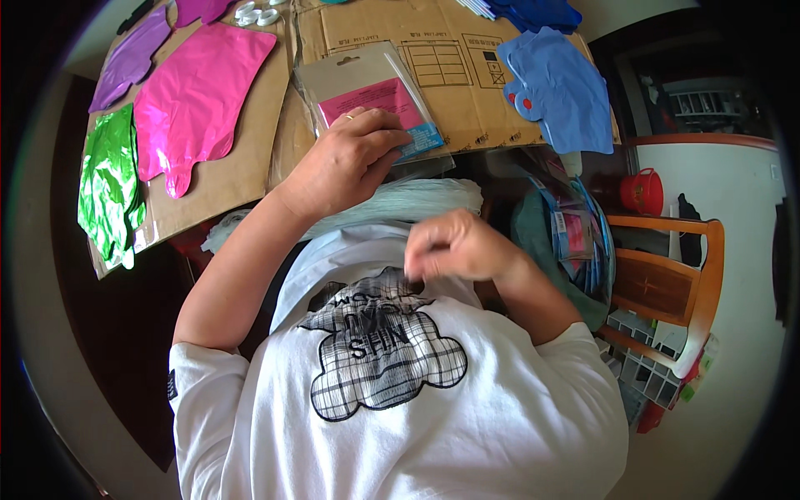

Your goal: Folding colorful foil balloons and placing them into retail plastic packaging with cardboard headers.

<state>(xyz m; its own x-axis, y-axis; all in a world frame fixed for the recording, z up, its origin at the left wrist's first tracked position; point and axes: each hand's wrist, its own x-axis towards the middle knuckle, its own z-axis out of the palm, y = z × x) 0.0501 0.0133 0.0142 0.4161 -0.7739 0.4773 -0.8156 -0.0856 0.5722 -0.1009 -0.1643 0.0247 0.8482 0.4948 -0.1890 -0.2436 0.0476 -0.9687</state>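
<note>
A clear plastic packet (pixel 364 68) with a hang hole lies at the near edge of the cardboard. It has a pink card (pixel 396 97) in it and a blue printed strip at its lower right. My left hand (pixel 346 158), with a ring on one finger, lies over its lower part, fingers bent and pressed together on it. In front of my chest, apart from the packet, my right hand (pixel 458 246) is curled with fingers closed and slightly blurred. Whatever those fingers may hold is hidden.
Flat foil balloons lie on the cardboard (pixel 467 108): pink (pixel 196 100), green (pixel 112 187) and purple (pixel 131 58) at left, blue (pixel 562 87) at right. White ribbon rolls (pixel 257 15) sit at the back. A bag of packets (pixel 575 233) and a wooden chair (pixel 658 283) stand at right.
</note>
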